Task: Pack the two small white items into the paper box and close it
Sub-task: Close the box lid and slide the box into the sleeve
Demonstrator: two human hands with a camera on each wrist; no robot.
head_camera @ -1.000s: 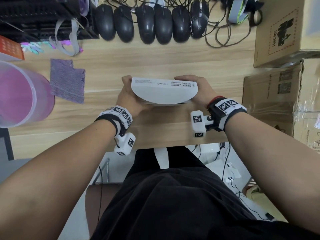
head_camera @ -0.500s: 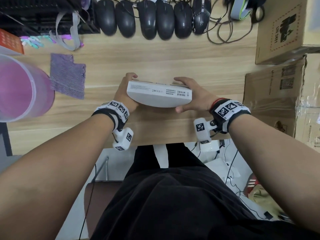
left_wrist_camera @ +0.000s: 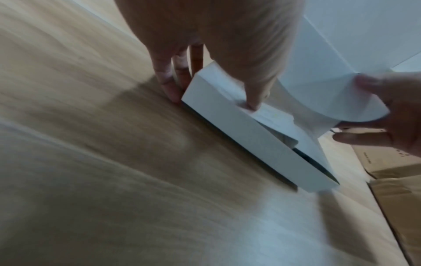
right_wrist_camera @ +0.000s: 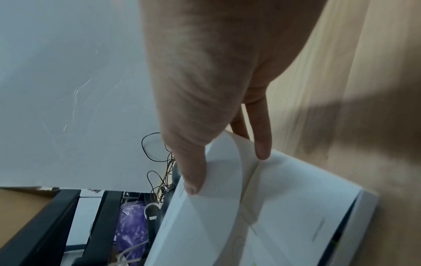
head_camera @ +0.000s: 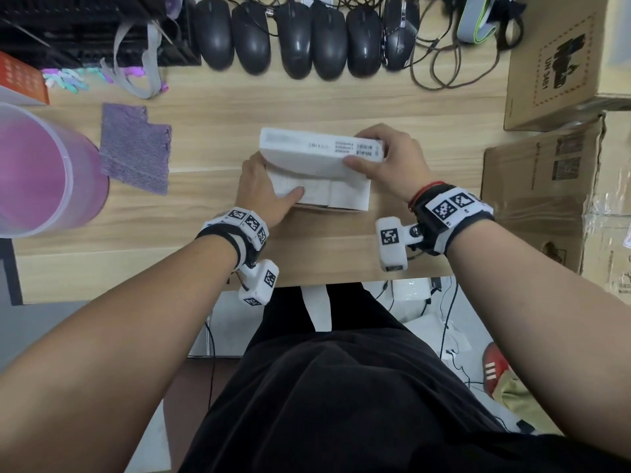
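Note:
A white paper box lies on the wooden desk in front of me, its lid raised with the rounded tuck flap curling toward me. My left hand grips the box's left end, fingers behind it and thumb pressing on white contents inside. I cannot tell the two small items apart in there. My right hand pinches the lid's right end between thumb and fingers. In the left wrist view the box's near wall shows, and in the right wrist view the lid.
Several black mice and tangled cables line the back of the desk. A purple cloth and a pink translucent tub sit at the left. Cardboard boxes stand at the right. The desk's front edge is close to me.
The lid has swung up and the box's inside now shows. My left thumb has moved onto the contents. My right hand now pinches the lid's end instead of holding the box's end.

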